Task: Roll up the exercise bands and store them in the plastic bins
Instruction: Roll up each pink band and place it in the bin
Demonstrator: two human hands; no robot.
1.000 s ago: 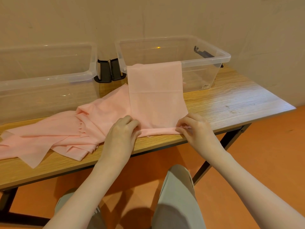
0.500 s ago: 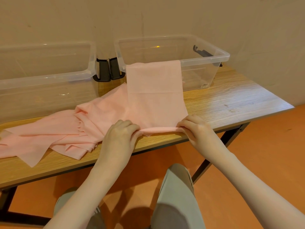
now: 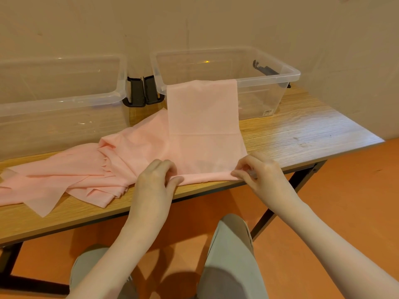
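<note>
A pink exercise band (image 3: pixel 203 126) lies flat on the wooden table (image 3: pixel 302 134), its far end draped up against the front wall of the right clear plastic bin (image 3: pixel 269 83). Its near end is turned over into a small roll at the table's front edge. My left hand (image 3: pixel 155 178) pinches the left end of that roll. My right hand (image 3: pixel 259 171) pinches the right end. A heap of more pink bands (image 3: pixel 71 169) lies to the left, partly under the flat one.
A second clear plastic bin (image 3: pixel 64 98) stands at the back left, touching the right bin at their black latches (image 3: pixel 141 91). A beige wall runs behind both. Bare table shows right of the flat band. My knees and an orange floor lie below the table's edge.
The near edge of the band has been folded over into a thicker roll, and both hands have shifted slightly forward with it.
</note>
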